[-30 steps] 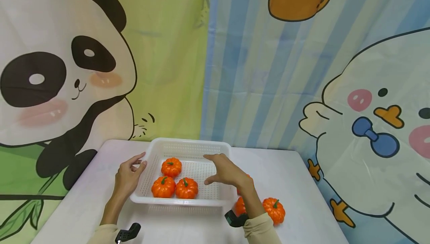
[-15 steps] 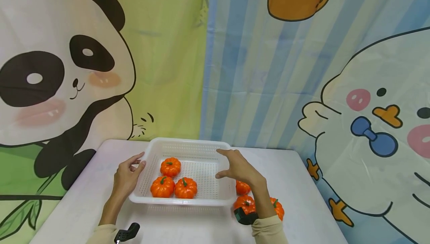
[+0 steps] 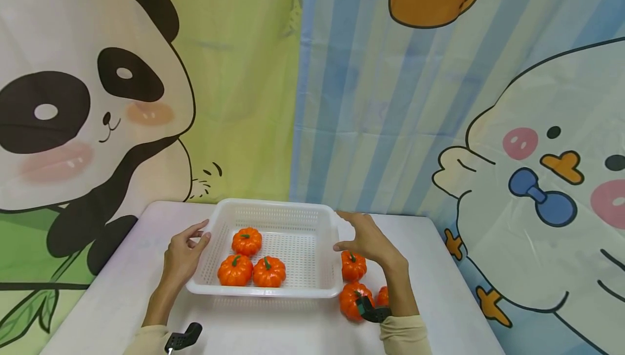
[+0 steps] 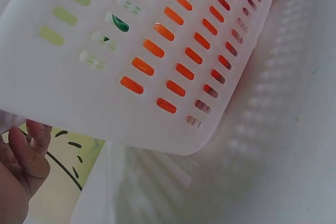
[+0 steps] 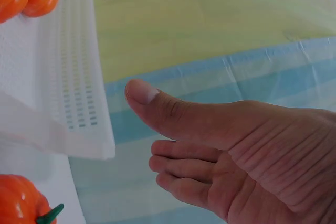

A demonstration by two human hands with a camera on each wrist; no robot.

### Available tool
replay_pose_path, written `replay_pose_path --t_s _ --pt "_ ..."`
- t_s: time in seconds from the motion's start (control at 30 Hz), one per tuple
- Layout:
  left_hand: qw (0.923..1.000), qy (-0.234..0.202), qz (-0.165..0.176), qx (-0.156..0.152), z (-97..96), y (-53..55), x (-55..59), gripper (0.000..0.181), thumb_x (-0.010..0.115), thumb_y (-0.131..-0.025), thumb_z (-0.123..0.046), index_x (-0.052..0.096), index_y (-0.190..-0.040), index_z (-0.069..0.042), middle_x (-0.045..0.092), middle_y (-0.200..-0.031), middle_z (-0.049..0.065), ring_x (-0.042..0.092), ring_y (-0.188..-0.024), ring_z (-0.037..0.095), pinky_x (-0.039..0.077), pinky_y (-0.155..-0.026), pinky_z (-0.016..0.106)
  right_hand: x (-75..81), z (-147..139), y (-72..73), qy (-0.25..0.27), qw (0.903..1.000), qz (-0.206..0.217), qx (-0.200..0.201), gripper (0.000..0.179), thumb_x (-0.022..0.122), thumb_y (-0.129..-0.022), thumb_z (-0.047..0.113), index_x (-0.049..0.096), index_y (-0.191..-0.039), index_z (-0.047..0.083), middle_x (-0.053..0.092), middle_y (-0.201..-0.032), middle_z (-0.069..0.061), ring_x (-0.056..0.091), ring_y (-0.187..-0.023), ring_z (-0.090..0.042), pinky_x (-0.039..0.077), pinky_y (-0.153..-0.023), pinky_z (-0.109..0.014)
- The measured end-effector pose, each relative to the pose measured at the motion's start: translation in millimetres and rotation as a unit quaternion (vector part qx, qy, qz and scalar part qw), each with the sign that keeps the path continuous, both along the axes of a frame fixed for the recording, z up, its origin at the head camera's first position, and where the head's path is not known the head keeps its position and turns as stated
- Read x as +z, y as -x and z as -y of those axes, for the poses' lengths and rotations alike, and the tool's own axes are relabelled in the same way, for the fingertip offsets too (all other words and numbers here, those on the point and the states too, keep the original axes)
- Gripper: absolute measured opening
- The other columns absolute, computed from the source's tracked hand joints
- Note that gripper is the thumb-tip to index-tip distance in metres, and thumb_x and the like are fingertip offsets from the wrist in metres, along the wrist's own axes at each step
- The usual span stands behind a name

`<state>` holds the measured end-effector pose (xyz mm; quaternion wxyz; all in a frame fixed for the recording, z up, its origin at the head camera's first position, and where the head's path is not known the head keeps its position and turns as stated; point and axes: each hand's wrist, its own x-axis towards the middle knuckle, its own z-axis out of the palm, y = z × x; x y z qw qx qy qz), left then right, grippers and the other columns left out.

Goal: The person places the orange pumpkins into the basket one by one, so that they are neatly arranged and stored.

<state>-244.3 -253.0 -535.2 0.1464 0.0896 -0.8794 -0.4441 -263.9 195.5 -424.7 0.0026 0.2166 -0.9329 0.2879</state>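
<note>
A white perforated plastic basket (image 3: 303, 292) stands on the table with three orange toy pumpkins (image 3: 235, 271) inside, green stems showing. My left hand (image 3: 182, 257) is at its left rim, fingertips touching the edge; in the left wrist view some fingers (image 4: 37, 156) bend below the rim, partly hidden. Just outside the right rim is my right hand (image 3: 368, 241), thumb and fingers spread apart, with nothing between them. Below it lie three more orange pumpkins (image 3: 354, 266), one partly covered by the right wrist camera and forearm. The right wrist view shows the thumb (image 5: 178, 116) apart from the other fingers.
The white table (image 3: 273, 328) reaches back to a printed curtain (image 3: 254, 100) with a panda and a white bird. A black camera (image 3: 184, 337) is worn on the left wrist, another (image 3: 373, 310) on the right.
My right hand has moved right, from above the basket's inside to beyond its right rim, uncovering more of the nearer loose pumpkins. The left hand stays at the left rim.
</note>
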Motion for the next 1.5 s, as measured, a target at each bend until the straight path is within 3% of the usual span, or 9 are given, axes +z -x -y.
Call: replay_pose_path --t_s 0.2,0.53,1.17,1.5 --pt "1.0 0.001 0.005 0.001 -0.4 -0.8 -0.3 0.049 0.066 -0.11 -0.03 0.062 -0.155 -0.014 0.072 -0.131 0.021 0.062 -0.086 0.017 0.048 -0.067 0.025 -5.3 -12.8 0.3 -0.003 0.9995 -0.001 -0.032 0.082 0.096 -0.084 0.02 0.059 -0.156 0.004 0.062 -0.159 -0.016 0.053 -0.145 -0.045 0.043 -0.119 -0.07" --pt "1.0 -0.002 0.007 0.001 0.0 -1.9 -0.1 0.049 0.066 -0.11 -0.029 0.062 -0.156 -0.014 0.071 -0.132 0.023 0.063 -0.087 0.02 0.049 -0.065 0.024 -11.7 -29.3 -0.5 -0.026 0.9991 -0.009 -0.032 0.083 0.097 -0.082 0.021 0.059 -0.151 -0.006 0.065 -0.153 -0.023 0.058 -0.14 -0.049 0.045 -0.117 -0.068" --pt "1.0 0.002 -0.001 -0.001 0.4 -0.6 1.2 0.048 0.066 -0.11 -0.03 0.062 -0.155 -0.014 0.072 -0.131 0.022 0.063 -0.086 0.019 0.049 -0.065 0.025 -40.7 -42.3 5.1 -0.021 0.9977 0.022 -0.06 0.084 0.1 -0.077 0.018 0.063 -0.149 -0.004 0.068 -0.149 -0.022 0.063 -0.133 -0.045 0.05 -0.113 -0.066" --pt "1.0 -0.001 0.006 -0.003 -1.2 -0.6 1.6 0.049 0.066 -0.11 -0.03 0.061 -0.156 -0.014 0.071 -0.131 0.022 0.062 -0.087 0.02 0.05 -0.065 0.023 -58.2 -42.5 4.2 -0.021 0.9935 0.07 -0.087 0.082 0.1 -0.077 0.015 0.064 -0.149 0.0 0.068 -0.148 -0.022 0.059 -0.135 -0.042 0.052 -0.112 -0.065"
